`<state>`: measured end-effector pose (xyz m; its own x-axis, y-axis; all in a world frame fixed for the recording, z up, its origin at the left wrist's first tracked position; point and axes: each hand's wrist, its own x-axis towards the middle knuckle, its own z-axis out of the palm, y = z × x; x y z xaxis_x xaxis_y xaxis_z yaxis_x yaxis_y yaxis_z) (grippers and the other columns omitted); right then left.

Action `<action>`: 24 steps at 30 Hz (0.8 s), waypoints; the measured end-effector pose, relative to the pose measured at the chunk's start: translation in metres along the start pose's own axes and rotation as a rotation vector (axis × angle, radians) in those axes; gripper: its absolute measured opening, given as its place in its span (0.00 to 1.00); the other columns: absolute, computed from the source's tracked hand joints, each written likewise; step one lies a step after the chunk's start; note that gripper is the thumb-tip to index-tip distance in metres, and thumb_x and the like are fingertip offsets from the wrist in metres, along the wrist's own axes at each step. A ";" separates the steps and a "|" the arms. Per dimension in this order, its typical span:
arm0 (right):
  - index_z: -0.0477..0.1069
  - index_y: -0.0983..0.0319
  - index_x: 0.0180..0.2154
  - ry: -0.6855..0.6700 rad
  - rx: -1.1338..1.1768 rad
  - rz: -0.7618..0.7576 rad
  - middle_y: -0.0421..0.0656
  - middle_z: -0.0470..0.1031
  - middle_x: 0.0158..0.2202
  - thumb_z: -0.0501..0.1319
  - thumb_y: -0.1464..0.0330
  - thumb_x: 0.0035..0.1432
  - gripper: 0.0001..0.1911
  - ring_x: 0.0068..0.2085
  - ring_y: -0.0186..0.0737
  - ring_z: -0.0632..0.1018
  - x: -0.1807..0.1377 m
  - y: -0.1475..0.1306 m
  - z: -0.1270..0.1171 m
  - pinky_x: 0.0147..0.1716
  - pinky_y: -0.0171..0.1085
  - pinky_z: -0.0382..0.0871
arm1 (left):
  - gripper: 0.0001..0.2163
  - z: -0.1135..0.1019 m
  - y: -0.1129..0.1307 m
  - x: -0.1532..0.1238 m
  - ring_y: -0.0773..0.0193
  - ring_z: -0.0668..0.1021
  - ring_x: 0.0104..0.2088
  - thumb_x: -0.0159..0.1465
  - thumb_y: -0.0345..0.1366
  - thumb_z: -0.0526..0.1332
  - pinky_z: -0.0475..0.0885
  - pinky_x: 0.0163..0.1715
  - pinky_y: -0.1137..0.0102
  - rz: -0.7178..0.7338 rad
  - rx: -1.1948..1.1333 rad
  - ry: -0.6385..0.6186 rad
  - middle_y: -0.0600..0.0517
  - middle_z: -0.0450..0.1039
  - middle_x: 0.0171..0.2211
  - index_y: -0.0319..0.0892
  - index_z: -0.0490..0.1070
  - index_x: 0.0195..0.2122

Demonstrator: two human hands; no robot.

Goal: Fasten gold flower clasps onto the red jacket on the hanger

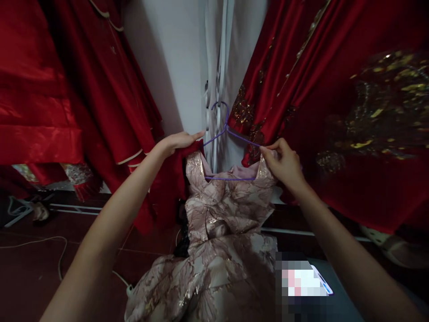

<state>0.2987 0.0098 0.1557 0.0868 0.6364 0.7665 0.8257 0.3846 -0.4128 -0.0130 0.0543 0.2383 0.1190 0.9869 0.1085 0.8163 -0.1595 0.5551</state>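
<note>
A pale pink dress point(214, 214) with gold-edged floral patterning hangs upright in front of me on a purple hanger point(239, 136). The hanger's hook is up against white metal bars; whether it rests on them I cannot tell. At the right shoulder, my right hand point(283, 161) pinches the dress strap against the hanger's end. My left hand point(181, 141) is at the opposite shoulder, its visible fingers stretched toward the hanger over red cloth point(192, 147). Its other fingers are hidden.
Red garments point(110, 89) hang on the left, and red ones with gold decoration point(378, 103) on the right. A lit phone point(321, 279) lies at lower right, partly pixelated. A pale cable point(63, 250) runs across the floor. Shoes point(40, 210) stand at far left.
</note>
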 end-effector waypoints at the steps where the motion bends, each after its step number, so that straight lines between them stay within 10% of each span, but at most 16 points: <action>1: 0.64 0.59 0.31 0.007 -0.012 -0.012 0.41 0.72 0.26 0.54 0.53 0.54 0.15 0.25 0.38 0.71 0.001 0.000 -0.001 0.28 0.37 0.61 | 0.28 -0.002 -0.001 -0.008 0.53 0.73 0.41 0.50 0.58 0.56 0.65 0.36 0.68 -0.009 0.051 -0.050 0.43 0.74 0.36 0.36 0.75 0.36; 6: 0.64 0.60 0.31 0.026 -0.068 -0.061 0.42 0.72 0.26 0.55 0.54 0.55 0.15 0.27 0.40 0.72 0.004 -0.005 -0.003 0.32 0.39 0.61 | 0.19 -0.010 -0.029 -0.022 0.59 0.73 0.30 0.43 0.51 0.64 0.63 0.28 0.71 -0.023 0.253 -0.223 0.48 0.73 0.26 0.38 0.75 0.26; 10: 0.63 0.60 0.31 0.022 -0.062 -0.080 0.42 0.71 0.25 0.53 0.55 0.56 0.14 0.28 0.40 0.72 0.002 -0.009 -0.001 0.33 0.40 0.61 | 0.12 -0.003 -0.043 -0.005 0.64 0.69 0.21 0.47 0.44 0.62 0.60 0.23 0.71 -0.037 0.198 -0.062 0.51 0.68 0.18 0.38 0.74 0.22; 17: 0.62 0.60 0.30 -0.011 -0.004 -0.088 0.42 0.72 0.27 0.52 0.55 0.57 0.15 0.28 0.38 0.71 -0.008 -0.014 0.005 0.34 0.38 0.60 | 0.13 0.044 -0.004 0.025 0.67 0.68 0.23 0.56 0.39 0.53 0.60 0.25 0.73 0.209 -0.056 0.332 0.52 0.68 0.21 0.38 0.73 0.28; 24: 0.62 0.60 0.25 -0.140 0.142 0.047 0.39 0.67 0.21 0.52 0.50 0.54 0.20 0.25 0.35 0.68 0.001 -0.007 0.002 0.27 0.34 0.58 | 0.13 0.040 0.013 0.005 0.70 0.62 0.19 0.54 0.42 0.56 0.56 0.23 0.73 0.421 -0.016 0.191 0.55 0.59 0.15 0.39 0.71 0.20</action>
<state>0.2919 0.0096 0.1582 0.0369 0.7389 0.6728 0.7348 0.4362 -0.5194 0.0211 0.0579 0.2129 0.3303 0.8147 0.4766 0.7106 -0.5470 0.4426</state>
